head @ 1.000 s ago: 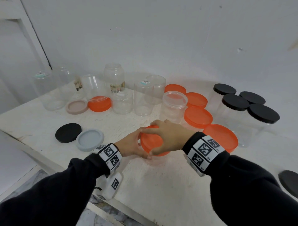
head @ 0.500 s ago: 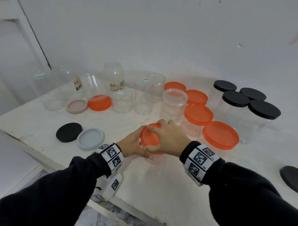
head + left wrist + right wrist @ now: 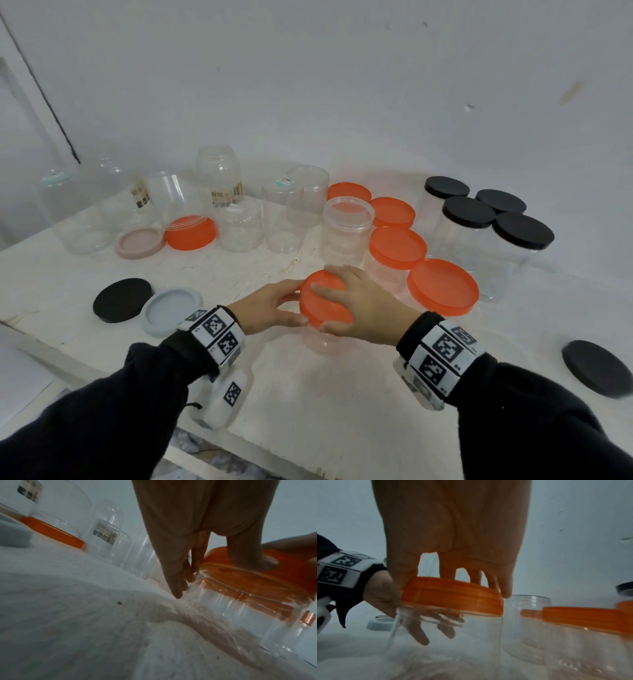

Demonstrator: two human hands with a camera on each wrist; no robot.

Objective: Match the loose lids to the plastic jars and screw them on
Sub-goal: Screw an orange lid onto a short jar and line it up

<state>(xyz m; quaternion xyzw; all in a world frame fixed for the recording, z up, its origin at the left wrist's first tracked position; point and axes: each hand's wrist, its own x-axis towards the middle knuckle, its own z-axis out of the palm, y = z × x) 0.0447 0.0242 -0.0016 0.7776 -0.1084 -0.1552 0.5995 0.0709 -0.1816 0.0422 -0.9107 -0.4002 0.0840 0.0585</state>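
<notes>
1. While the left hand (image 3: pixel 270 306) wraps its fingers round the side of the clear jar (image 3: pixel 447 642) at the lower centre of the head view, the right hand (image 3: pixel 359 310) lies over the orange lid (image 3: pixel 322 301), fingers curled down its rim, thumb at the near edge.
2. Compared with 1 second ago, the right hand's fingers have swung round the lid and its wrist has turned: a twist is under way.
3. In the right wrist view the lid sits nearly level on the jar's mouth, so I judge the thread has caught and only tightening is left.
4. At the right of the head view, 4 jars (image 3: pixel 399 250) wear orange lids and 4 wear black.
5. Several open jars (image 3: pixel 347 222) wait at upper centre; loose lids lie at the left, black (image 3: pixel 121 299), grey (image 3: pixel 171 310), pink (image 3: pixel 138 243) and orange (image 3: pixel 190 233), and 1 black lid (image 3: pixel 596 366) at far right.
</notes>
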